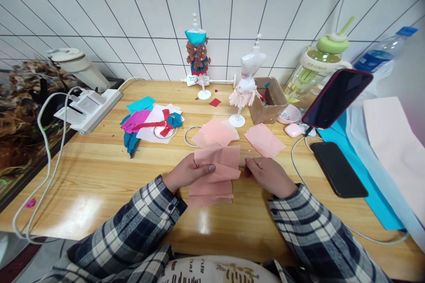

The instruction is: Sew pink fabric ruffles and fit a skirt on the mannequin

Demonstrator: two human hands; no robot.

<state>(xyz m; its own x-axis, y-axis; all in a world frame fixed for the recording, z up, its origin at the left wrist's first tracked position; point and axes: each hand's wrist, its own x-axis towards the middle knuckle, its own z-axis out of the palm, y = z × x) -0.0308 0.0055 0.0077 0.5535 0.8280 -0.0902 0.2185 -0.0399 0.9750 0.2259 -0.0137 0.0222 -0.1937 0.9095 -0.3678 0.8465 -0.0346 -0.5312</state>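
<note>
My left hand [184,172] is closed on a folded piece of pink paper [219,155], thumb on top and fingers underneath. Below it, more pink paper [210,190] hangs or lies towards me. Just right of the folded piece is my right hand [272,177], its fingers pinched on a thin dark object [242,167] that reaches the paper's edge; its kind is too small to tell. Beyond my hands lie loose pink sheets [217,132] and another pink piece [264,140]. A small white dress form [253,63] wears a pale pink frill [244,98].
A second dress form [196,53] in blue and brown stands by the tiled wall. Coloured scraps [136,121] lie left. On the right are a cardboard box [269,112], a propped phone [337,97], a flat phone [339,169], a green-lidded bottle [317,68] and a cable [294,159].
</note>
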